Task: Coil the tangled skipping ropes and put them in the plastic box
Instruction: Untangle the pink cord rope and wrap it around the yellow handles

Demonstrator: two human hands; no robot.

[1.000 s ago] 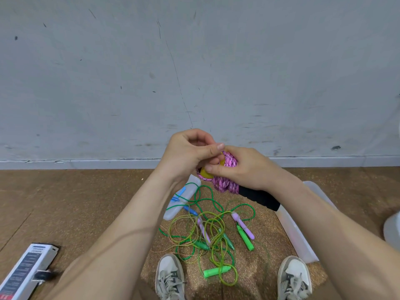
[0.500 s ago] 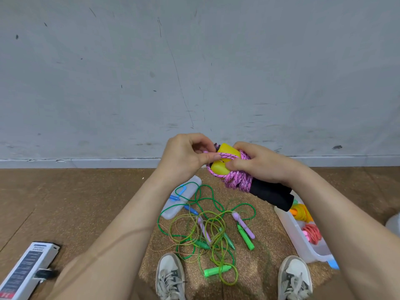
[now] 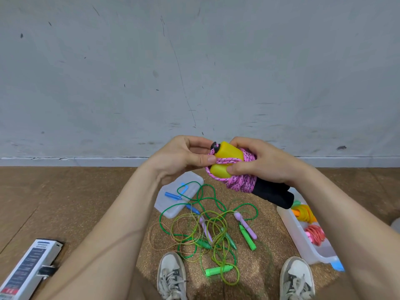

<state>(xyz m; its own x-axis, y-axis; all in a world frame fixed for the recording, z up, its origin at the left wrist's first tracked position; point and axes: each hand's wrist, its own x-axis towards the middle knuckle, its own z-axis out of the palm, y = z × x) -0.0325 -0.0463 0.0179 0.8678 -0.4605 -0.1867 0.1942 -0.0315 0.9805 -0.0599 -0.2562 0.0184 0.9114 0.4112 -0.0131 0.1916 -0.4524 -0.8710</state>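
Currently both hands hold one bundle up in front of the chest. Right hand is wrapped around a pink-and-black braided skipping rope wound over its own yellow-capped, black foam handles; its fingers are curled tight over the coil, thumb pressed on the lower yellow cap, probably to keep the turns from slipping. Left hand pinches the last strand of the same rope between thumb and forefinger, right at the yellow cap, fingers narrow. Judgement: the free end is being tucked or locked under a turn so the coil stays closed.

Black foam ends stick out below the right-hand fingers, toward the clear plastic box on the floor, which sits under the right forearm. Inside it, an orange-yellow coiled rope and a coral-red coiled rope already lie. So part of the task looks done.

Well below the fingers, on the cork floor mat, lies a tangle of thin green and yellow-green plastic ropes with green, lilac and blue handles, still uncoiled. A clear plastic lid lies under its far-left edge, directly below the left-hand fingers.

Next step, as judged: secure the end, then lower the bundle into the box.
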